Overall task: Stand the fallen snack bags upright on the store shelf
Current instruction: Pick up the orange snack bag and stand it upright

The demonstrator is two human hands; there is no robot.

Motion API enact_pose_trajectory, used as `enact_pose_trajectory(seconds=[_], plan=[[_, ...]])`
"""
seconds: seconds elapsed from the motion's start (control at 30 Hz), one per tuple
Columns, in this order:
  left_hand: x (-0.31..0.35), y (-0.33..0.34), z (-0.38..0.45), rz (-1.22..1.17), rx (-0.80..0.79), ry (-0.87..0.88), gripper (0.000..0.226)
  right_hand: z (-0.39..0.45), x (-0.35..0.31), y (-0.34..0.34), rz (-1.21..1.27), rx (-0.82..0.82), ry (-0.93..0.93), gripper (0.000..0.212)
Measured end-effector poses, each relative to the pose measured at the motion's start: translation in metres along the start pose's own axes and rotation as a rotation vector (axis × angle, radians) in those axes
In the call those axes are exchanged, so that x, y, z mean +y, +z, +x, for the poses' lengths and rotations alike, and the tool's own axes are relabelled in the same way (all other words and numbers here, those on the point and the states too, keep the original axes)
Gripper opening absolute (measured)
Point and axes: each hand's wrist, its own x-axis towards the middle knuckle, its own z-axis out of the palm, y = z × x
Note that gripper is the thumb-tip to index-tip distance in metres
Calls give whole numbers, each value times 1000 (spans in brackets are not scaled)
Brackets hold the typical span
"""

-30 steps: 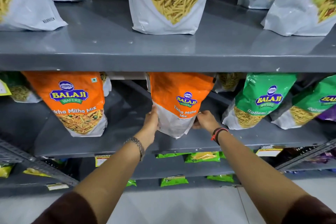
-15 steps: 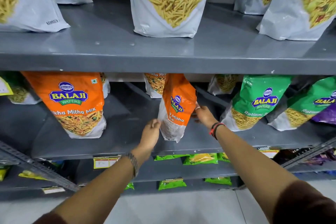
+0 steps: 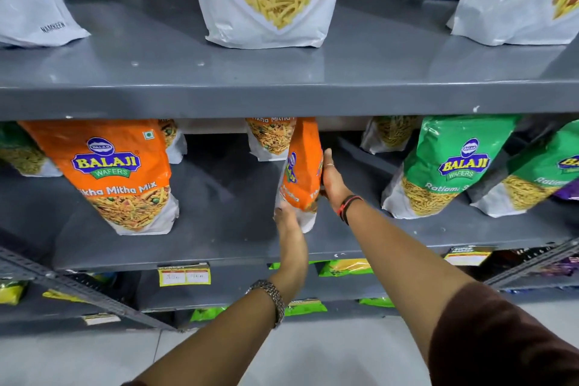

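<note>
Clearly the orange snack bag [image 3: 302, 175] is light, crinkly, slippery; left hand [image 3: 289, 229] at six o'clock and right hand [image 3: 332, 180] at three press flat, gripping its sides.

Grey metal shelving [image 3: 282, 97] fills the view in tiers, its painted boards glossy under soft overhead light. A perforated angle brace [image 3: 78, 288] slants across the lower left, another [image 3: 532, 263] at the lower right. Yellow price labels [image 3: 184, 275] stick to the shelf edge. Below lies a pale tiled floor [image 3: 313, 354].
</note>
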Motion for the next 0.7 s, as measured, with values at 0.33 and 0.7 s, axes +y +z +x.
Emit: enact_pose_trajectory(seconds=[0.33,0.7], plan=[[57,0,36,-89,-86,34,79,-28,42,-32,42,65,-90,55],[25,-85,35,265,212,36,62,-36,85,-7,42,-18,184,35]])
